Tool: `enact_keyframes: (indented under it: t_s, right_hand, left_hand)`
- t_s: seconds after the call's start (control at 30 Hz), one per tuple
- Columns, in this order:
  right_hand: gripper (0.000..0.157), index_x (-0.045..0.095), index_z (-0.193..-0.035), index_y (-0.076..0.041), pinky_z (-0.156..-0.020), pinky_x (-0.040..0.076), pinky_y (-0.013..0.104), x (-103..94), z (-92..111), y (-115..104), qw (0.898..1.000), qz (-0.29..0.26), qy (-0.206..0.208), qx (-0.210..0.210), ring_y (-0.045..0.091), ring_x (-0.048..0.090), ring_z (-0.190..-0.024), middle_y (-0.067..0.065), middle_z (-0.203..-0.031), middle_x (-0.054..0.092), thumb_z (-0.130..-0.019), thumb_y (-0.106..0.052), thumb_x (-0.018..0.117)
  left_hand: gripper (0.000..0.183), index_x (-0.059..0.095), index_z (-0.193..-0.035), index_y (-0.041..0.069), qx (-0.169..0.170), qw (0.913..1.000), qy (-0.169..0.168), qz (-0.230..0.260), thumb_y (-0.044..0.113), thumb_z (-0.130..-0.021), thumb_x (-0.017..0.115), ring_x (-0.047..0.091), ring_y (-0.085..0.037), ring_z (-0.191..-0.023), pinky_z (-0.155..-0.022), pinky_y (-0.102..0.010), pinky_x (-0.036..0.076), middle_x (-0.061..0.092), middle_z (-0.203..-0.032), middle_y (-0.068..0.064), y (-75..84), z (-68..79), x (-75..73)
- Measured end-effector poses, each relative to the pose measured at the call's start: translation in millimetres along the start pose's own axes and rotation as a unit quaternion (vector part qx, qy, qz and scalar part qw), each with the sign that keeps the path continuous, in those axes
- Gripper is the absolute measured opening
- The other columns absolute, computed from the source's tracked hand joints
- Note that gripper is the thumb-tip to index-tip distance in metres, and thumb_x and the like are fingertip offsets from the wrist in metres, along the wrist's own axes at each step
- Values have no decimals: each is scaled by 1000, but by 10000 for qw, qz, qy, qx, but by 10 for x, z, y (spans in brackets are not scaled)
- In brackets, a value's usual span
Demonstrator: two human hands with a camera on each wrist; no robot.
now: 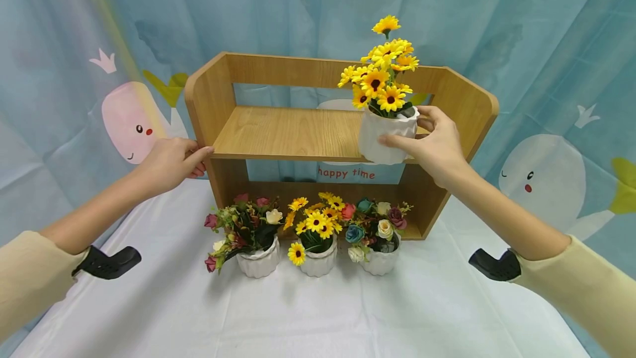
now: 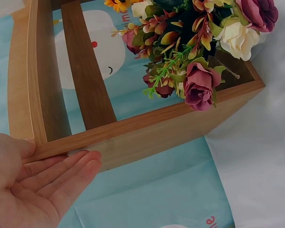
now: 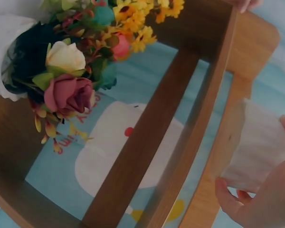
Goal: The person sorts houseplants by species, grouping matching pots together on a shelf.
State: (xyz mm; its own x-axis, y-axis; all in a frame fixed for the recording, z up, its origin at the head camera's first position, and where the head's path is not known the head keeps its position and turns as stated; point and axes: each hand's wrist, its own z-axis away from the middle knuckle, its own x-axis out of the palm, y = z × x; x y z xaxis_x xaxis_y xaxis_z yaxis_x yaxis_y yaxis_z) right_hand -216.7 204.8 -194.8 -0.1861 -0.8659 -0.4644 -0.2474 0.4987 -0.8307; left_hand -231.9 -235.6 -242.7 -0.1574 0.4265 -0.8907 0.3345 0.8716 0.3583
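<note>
My right hand (image 1: 439, 142) holds a white ribbed flowerpot (image 1: 377, 131) of yellow sunflowers (image 1: 380, 79), thumb in front and fingers round its right side. The pot is upright at the right part of the upper board of a two-tier wooden shelf (image 1: 283, 131), its base overlapping the board's front edge; contact is unclear. At the shelf's left side my left hand (image 1: 171, 162) grips the side panel's front edge, thumb on the edge and fingers along the outer face (image 2: 161, 142). In the right wrist view, the right hand (image 3: 263, 194) grips the white pot (image 3: 259, 147).
Three potted artificial plants stand in a row before the lower tier: a mauve and cream rose pot (image 1: 259, 258), a sunflower pot (image 1: 318, 258) and a mixed rose pot (image 1: 381, 258). A white cloth (image 1: 308, 319) covers the table. Behind hangs a blue printed curtain (image 1: 298, 10).
</note>
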Motion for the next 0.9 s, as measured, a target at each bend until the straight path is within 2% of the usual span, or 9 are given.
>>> enact_keyframes:
  t_s: [0.23,0.53,0.9]
  right_hand:
    - [84,41,-145,-5,-102,49,47,76,-115,-80,10000,10,-9,-2,28,52,-130,14,-142,54,-79,-32,86]
    - [86,40,-146,-3,-104,47,45,199,-239,-139,9998,77,-161,-9,27,49,-133,14,-143,51,-79,-32,86]
    - [87,42,-144,-5,-105,47,41,417,-390,-230,9998,173,-125,22,26,50,-133,12,-143,51,-76,-34,87]
  left_hand:
    - [45,69,-83,-4,-16,10000,-7,-9,29,-106,50,63,-18,-61,-57,-30,49,67,-66,-5,5,1,-5]
    - [44,69,-84,-4,-40,10000,-23,10,28,-106,50,66,-21,-63,-58,-29,51,68,-67,-7,5,7,-5]
    - [46,69,-82,-3,-47,10000,0,-59,30,-107,49,65,-20,-62,-58,-30,51,68,-66,-6,21,18,-2]
